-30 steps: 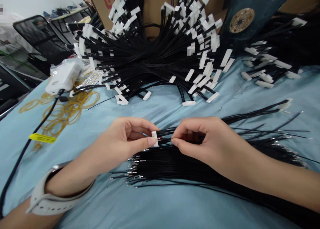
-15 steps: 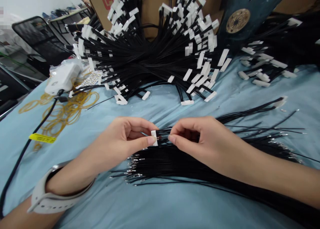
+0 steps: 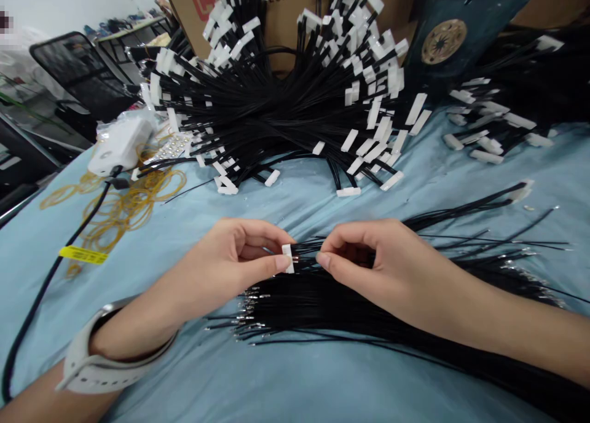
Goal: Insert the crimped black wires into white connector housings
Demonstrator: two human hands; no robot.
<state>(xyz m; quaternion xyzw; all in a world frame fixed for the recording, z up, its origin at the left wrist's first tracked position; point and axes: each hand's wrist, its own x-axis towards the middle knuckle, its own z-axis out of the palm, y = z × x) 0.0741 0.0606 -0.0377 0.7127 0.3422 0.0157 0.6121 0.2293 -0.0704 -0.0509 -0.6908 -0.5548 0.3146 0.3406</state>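
Reckoning from the white connector (image 3: 288,259), hemmed in at nine by the left hand (image 3: 239,257), at three by the right hand (image 3: 382,251). Passable at twelve along a strip of blue cloth (image 3: 295,192), then walled off by heaped harnesses (image 3: 276,112). Blocked at five by loose wires (image 3: 322,306); beyond, open at six.

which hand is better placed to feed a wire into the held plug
The right hand, I think: its fingers are pinched at the black wires, facing the white plug, whereas the left hand is occupied holding that plug.
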